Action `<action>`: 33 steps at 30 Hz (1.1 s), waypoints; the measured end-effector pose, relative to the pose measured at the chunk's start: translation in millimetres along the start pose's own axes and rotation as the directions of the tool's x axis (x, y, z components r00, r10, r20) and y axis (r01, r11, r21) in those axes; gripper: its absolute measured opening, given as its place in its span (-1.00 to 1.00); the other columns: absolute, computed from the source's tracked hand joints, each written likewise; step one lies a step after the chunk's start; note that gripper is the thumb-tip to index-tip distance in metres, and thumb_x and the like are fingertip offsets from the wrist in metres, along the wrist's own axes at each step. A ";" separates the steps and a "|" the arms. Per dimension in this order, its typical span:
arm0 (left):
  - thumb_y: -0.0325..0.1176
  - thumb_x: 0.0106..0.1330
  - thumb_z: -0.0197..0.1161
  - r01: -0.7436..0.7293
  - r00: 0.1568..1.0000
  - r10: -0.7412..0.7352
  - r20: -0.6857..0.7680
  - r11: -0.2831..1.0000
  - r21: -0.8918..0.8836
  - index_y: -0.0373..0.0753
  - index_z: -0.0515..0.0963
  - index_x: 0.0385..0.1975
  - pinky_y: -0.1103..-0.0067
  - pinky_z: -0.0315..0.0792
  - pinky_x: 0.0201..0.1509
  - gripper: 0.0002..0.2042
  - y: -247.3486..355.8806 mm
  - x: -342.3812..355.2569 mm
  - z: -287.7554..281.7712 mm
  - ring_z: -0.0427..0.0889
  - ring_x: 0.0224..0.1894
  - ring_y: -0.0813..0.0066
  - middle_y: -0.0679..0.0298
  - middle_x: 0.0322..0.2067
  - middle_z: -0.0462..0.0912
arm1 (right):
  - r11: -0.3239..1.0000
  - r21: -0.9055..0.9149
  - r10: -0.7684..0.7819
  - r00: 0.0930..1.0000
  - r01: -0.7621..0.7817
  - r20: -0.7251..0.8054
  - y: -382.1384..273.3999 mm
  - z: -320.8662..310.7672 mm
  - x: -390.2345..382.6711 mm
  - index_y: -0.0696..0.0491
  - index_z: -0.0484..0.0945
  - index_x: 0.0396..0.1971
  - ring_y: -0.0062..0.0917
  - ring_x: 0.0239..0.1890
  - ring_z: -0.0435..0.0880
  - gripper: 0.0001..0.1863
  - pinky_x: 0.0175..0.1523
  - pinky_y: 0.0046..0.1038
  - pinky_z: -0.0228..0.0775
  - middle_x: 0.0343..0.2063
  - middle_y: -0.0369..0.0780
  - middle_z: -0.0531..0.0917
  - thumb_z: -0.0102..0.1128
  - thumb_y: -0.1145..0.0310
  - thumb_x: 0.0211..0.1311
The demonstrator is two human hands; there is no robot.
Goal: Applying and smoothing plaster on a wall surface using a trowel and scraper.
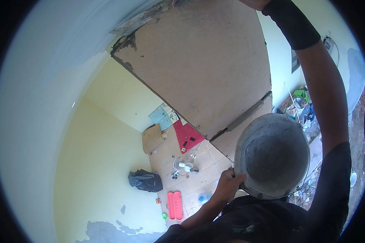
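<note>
My left hand [228, 185] grips the near left rim of a round grey bucket [242, 156], thumb over the edge and fingers below. The bucket tilts so that its inside shows, coated with grey cement-like material; how much lies in it I cannot tell. My right arm reaches up along the right side, a black band at its wrist. Only a sliver of my right hand [253, 3] shows at the top edge; its fingers are out of the picture. Below it spreads a large brown board [207, 65] with chipped, dark edges.
Far below, a tiled floor [209, 162] holds a pink case [175, 205], a dark backpack [147, 181], a white fan [185, 166], a red cloth [185, 133] and a blue bottle [204, 197]. A yellow wall [93, 162] stands left. Rubble and a cluttered pile [300, 107] lie right.
</note>
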State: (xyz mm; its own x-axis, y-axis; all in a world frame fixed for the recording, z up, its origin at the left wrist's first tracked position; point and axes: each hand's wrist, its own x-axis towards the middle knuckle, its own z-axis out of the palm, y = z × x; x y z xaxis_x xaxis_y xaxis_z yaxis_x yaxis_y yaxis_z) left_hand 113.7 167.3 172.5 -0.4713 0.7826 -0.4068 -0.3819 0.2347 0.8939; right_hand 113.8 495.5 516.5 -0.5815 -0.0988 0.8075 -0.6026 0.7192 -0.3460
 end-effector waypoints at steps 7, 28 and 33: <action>-0.48 0.25 0.20 0.019 1.000 -0.020 0.017 0.999 0.027 -0.64 0.48 -0.08 0.43 0.54 -0.10 -0.67 -2.7 2.7 1.5 0.69 -0.24 0.25 -0.03 -0.21 0.65 | 0.994 0.109 -0.018 1.000 0.020 -0.021 9.9 0.6 -0.1 0.15 0.71 -0.26 -0.68 -0.53 0.49 -0.71 -0.44 -0.60 0.38 -0.52 -0.31 0.63 0.18 0.24 0.19; -0.49 0.26 0.20 0.019 1.000 -0.019 0.008 1.000 -0.003 -0.65 0.48 -0.09 0.41 0.55 -0.10 -0.68 -0.4 0.3 3.2 0.69 -0.24 0.23 -0.05 -0.22 0.65 | 0.991 0.130 0.035 0.999 -0.033 -0.015 17.6 -21.0 -10.8 0.04 0.72 -0.27 -0.71 -0.54 0.44 -0.74 -0.45 -0.62 0.30 -0.53 -0.39 0.60 0.26 0.18 0.17; -0.49 0.25 0.20 0.028 0.999 -0.028 0.020 1.000 0.003 -0.65 0.47 -0.09 0.42 0.55 -0.10 -0.67 -1.6 2.3 2.3 0.68 -0.24 0.22 -0.05 -0.21 0.65 | 0.980 0.197 0.051 0.998 -0.041 -0.046 22.4 -23.4 -15.7 0.05 0.71 -0.25 -0.72 -0.54 0.43 -0.73 -0.47 -0.65 0.27 -0.53 -0.39 0.60 0.27 0.19 0.17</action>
State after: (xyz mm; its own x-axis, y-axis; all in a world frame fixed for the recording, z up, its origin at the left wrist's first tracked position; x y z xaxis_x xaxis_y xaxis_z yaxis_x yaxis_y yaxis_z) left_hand 115.1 170.0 170.6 -0.4443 0.7871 -0.4280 -0.3925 0.2584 0.8827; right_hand 122.3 529.2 507.3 -0.5855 -0.0301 0.8101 -0.6742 0.5729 -0.4660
